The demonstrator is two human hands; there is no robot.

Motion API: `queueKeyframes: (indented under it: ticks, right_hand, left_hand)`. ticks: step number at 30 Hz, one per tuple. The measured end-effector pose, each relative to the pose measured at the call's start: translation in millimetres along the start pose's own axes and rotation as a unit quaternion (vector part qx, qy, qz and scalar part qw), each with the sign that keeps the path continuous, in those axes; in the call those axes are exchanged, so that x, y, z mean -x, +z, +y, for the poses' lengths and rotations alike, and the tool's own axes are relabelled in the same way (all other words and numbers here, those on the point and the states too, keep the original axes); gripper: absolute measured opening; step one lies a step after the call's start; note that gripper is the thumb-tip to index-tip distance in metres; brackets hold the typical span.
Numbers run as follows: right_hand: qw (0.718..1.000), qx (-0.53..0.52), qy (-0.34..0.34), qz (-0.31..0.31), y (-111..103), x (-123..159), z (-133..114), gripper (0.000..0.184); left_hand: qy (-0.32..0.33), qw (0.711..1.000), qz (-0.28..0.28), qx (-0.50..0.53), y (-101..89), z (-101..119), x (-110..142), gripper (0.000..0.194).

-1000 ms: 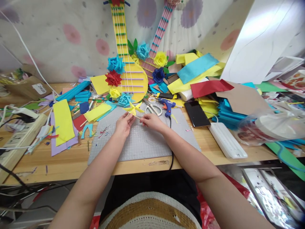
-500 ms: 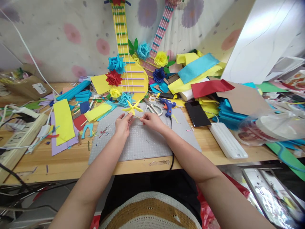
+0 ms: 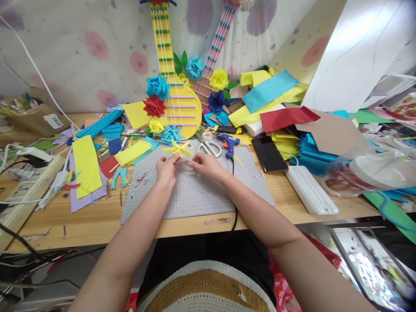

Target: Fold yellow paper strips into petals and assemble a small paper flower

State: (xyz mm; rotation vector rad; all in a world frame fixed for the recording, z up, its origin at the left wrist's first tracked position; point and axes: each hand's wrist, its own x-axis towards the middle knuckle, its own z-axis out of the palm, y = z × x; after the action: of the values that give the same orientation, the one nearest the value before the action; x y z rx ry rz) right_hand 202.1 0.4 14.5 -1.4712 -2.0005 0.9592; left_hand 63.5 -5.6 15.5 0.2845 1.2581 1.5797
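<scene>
Above the grey cutting mat (image 3: 195, 199), my left hand (image 3: 167, 170) is closed in a pinch at the base of a yellow paper flower (image 3: 178, 149) with several pointed petals spread outward. Close on its right, my right hand (image 3: 204, 166) pinches the end of a thin pale stick (image 3: 187, 159) that runs toward the flower. Where stick and flower meet is hidden by the fingers. White-handled scissors (image 3: 210, 148) lie just beyond my right hand, with a blue glue gun (image 3: 229, 144) beside them.
A yellow paper guitar (image 3: 185, 108) with paper flowers leans at the back, next to a pink one (image 3: 214, 52). Paper sheets (image 3: 269, 93) and a black phone (image 3: 269, 154) lie to the right, with a white power strip (image 3: 312, 190). Yellow paper (image 3: 87, 167) lies left.
The yellow flower has turned a little between my fingers, so its petals point differently. Both hands stay in nearly the same place, still pinching.
</scene>
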Motion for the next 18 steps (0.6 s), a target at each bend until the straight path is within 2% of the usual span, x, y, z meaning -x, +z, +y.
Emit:
queueKeyframes:
  ticks: [4, 9, 18]
  right_hand:
    - [0.999, 0.010, -0.006, 0.030, -0.4, 0.3, 0.0, 0.013]
    - [0.999, 0.019, -0.004, 0.029, 0.8, -0.4, 1.1, 0.016]
    - [0.997, 0.076, -0.009, 0.015, -1.4, 2.5, -3.6, 0.022]
  left_hand:
    - [0.001, 1.000, -0.002, 0.013, 0.1, -0.6, 0.7, 0.037]
    - [-0.013, 0.999, -0.025, 0.022, 1.4, -0.9, 5.2, 0.028]
    - [-0.018, 1.000, -0.017, 0.004, -1.7, -3.1, -0.5, 0.031]
